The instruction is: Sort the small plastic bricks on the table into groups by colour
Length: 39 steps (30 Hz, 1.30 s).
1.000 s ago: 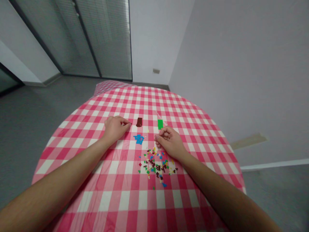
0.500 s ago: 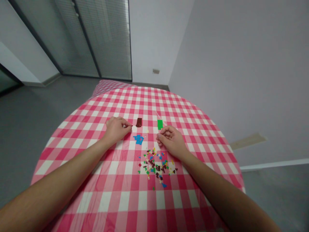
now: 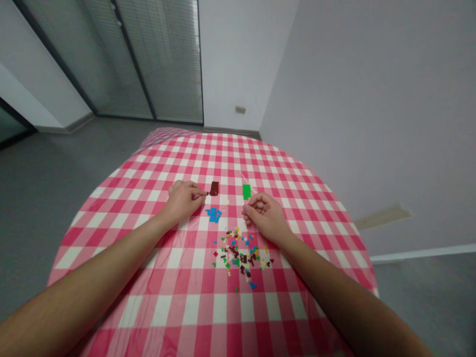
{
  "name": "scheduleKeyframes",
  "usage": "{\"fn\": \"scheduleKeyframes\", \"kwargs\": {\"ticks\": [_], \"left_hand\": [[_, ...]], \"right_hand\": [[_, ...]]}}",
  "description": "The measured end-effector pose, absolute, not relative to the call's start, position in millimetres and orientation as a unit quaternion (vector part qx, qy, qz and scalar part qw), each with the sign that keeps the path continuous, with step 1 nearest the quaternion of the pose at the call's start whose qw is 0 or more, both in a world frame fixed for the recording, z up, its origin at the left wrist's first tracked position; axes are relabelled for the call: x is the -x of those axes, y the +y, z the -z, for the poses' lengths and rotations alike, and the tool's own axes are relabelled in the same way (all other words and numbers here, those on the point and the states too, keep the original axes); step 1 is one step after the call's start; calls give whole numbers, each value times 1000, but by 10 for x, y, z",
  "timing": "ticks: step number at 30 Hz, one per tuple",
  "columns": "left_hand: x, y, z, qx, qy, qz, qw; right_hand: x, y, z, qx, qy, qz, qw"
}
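Note:
My left hand [image 3: 185,199] lies on the cloth, thumb and forefinger pinched on a small brown brick [image 3: 208,193]. Right beside those fingertips is a dark brown rectangle of bricks [image 3: 214,188]. Just below it sits a cluster of blue bricks [image 3: 213,214]. My right hand [image 3: 263,214] has its fingers curled and the thumb against them; whatever they hold, if anything, is hidden. Next to its fingertips, on the far side, stands a green rectangle of bricks [image 3: 246,191].
Loose small bricks [image 3: 243,258] of many colours are scattered between my forearms. A red and white checked tablecloth [image 3: 178,282] covers the round table. Beyond are a wall [image 3: 357,99] on the right and a glass partition [image 3: 174,64] at the back.
My left hand has slid slightly right, bringing the small brown brick closer to the brown rectangle. The right hand has barely moved.

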State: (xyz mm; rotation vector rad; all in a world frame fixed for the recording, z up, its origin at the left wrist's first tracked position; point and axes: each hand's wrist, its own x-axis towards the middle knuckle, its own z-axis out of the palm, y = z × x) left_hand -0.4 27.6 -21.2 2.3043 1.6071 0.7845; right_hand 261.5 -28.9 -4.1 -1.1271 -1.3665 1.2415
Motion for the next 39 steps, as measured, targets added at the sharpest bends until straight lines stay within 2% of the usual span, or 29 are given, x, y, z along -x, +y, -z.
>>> {"fn": "scheduleKeyframes", "kwargs": {"ticks": [21,25,27,34,39], "left_hand": [[-8,275,193,-805,535,-232,110],[-6,276,197,-810,534,-224,95],[-6,272,190,-812,530,-226,94],[-21,216,114,-781,527,-305,139],[-68,134,64,-796,492,-326,132]], "right_hand": [[-2615,-294,14,463,-547,-509,476],[-2662,-289,-13,476,-600,-462,447],[-2706,-292,-65,476,-666,-420,392],[-2873,-344,-377,363,-858,-360,54],[-3013,-369,-529,395,-839,-365,-81]]}}
